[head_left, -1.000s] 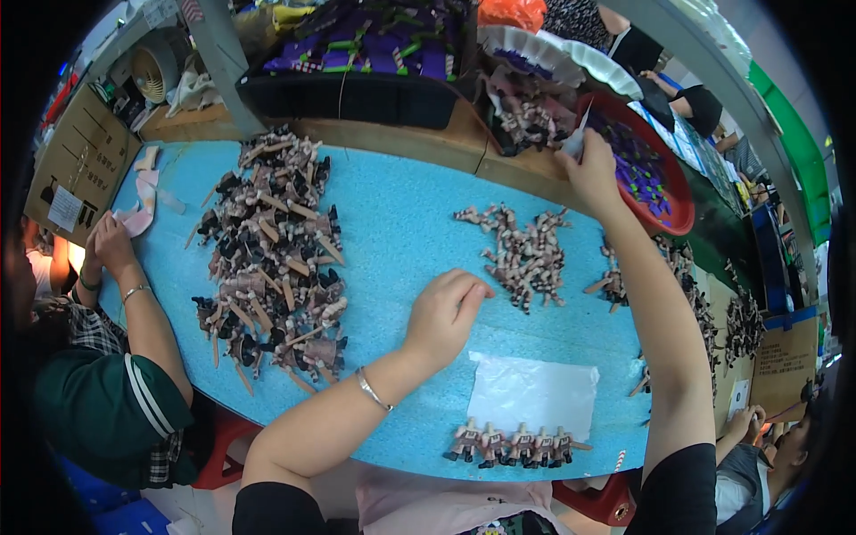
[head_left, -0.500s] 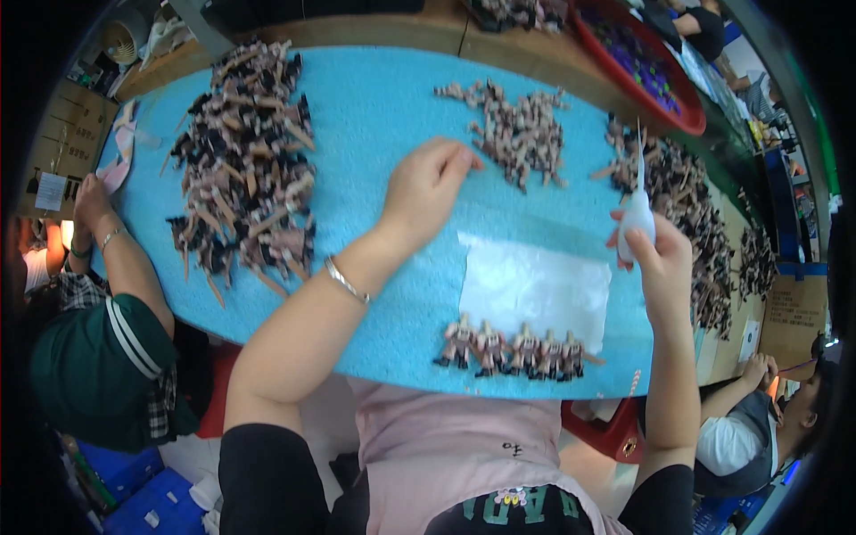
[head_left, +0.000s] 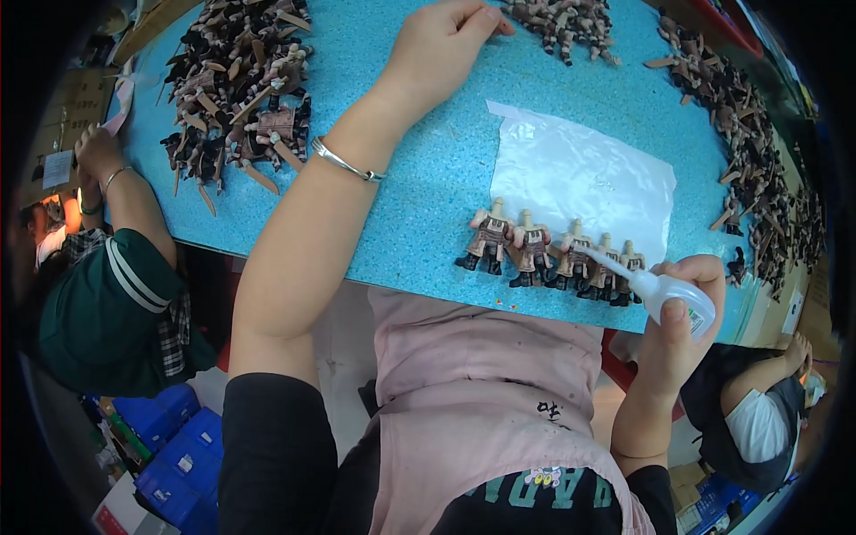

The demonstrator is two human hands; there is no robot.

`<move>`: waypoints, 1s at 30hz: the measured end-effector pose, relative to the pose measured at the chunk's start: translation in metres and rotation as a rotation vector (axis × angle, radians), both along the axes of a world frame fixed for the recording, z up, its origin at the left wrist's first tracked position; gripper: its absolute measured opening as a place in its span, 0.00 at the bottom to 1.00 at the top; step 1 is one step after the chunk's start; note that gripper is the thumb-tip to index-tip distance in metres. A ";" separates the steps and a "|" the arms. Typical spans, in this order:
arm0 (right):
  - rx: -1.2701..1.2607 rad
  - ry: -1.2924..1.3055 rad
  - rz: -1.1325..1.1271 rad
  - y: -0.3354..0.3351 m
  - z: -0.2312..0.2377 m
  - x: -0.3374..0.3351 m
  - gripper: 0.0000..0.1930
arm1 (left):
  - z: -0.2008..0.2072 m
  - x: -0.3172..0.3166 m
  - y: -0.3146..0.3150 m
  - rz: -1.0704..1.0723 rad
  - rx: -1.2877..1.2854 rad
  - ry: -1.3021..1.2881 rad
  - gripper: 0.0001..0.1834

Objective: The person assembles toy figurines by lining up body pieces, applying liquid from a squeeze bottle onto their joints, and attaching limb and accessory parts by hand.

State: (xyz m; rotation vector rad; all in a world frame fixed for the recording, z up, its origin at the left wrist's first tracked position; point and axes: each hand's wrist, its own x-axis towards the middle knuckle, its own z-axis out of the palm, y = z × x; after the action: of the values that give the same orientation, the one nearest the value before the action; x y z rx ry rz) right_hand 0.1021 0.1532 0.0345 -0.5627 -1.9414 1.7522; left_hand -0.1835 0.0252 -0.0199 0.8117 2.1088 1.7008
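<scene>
My right hand [head_left: 687,312] is wrapped round a small white squeeze bottle [head_left: 670,299] with a long thin nozzle, which looks like a glue bottle. The nozzle points left, its tip over the middle of a row of small toy figures [head_left: 532,252]. These figures have dark boots and pale stubs at the top where no heads show. They lie side by side along the near edge of a white plastic sheet [head_left: 584,169]. Farther off, my left hand [head_left: 443,49] has its fingers pinched together beside a heap of small pale and dark toy parts [head_left: 571,27]; what they hold, if anything, is too small to name.
A large heap of brown and black figures [head_left: 236,98] covers the left of the blue tabletop [head_left: 428,209]. More figures [head_left: 744,134] lie along the right edge. One person in a green sleeve [head_left: 107,294] works at the left; another person [head_left: 758,410] sits at the right.
My right hand has come down and nearer, swinging the bottle from upright to pointing left over the figures. The view has tilted downward. My left hand stays pinched by the parts heap.
</scene>
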 end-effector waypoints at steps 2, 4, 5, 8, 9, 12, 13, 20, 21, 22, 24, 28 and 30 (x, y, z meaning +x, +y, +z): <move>0.053 -0.006 0.028 -0.011 0.000 0.000 0.19 | 0.003 0.000 -0.004 -0.011 -0.030 0.026 0.16; 0.068 0.011 0.119 -0.014 0.002 0.001 0.15 | 0.006 0.000 -0.004 -0.024 -0.053 0.054 0.15; 0.066 0.005 0.117 -0.015 0.002 0.001 0.15 | 0.008 0.000 -0.004 -0.028 -0.058 0.054 0.15; 0.192 -0.020 0.171 -0.015 0.000 0.001 0.13 | 0.009 0.001 -0.004 -0.023 -0.060 0.073 0.15; 0.229 -0.017 0.182 -0.015 -0.002 0.000 0.11 | 0.006 0.002 -0.003 -0.019 -0.053 0.096 0.15; 0.264 -0.001 0.227 -0.018 -0.003 -0.005 0.10 | -0.009 -0.016 -0.010 -0.131 0.034 0.418 0.16; 0.267 0.008 0.249 -0.017 -0.004 -0.007 0.09 | -0.005 -0.011 -0.007 -0.135 0.035 0.413 0.16; 0.263 -0.011 0.272 -0.021 -0.004 -0.011 0.09 | 0.005 -0.002 -0.005 -0.037 -0.068 0.149 0.16; 0.285 -0.011 0.285 -0.019 -0.005 -0.011 0.08 | 0.006 -0.001 -0.005 -0.040 -0.061 0.153 0.15; 0.308 -0.011 0.297 -0.019 -0.005 -0.011 0.08 | 0.007 0.000 -0.005 -0.043 -0.061 0.152 0.15; 0.309 -0.005 0.295 -0.018 -0.006 -0.012 0.08 | 0.011 0.002 -0.005 -0.020 -0.105 0.130 0.15; 0.316 -0.016 0.295 -0.019 -0.005 -0.013 0.08 | 0.007 0.000 -0.004 -0.028 -0.079 0.115 0.15; 0.301 -0.036 0.288 -0.020 -0.002 -0.013 0.08 | 0.007 0.000 -0.005 -0.043 -0.084 0.126 0.15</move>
State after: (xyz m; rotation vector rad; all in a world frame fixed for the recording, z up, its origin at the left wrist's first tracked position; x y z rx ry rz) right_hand 0.0893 0.1331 0.0323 -0.2175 -2.3501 1.5695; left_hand -0.1839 0.0206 -0.0129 0.9544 2.2117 1.5665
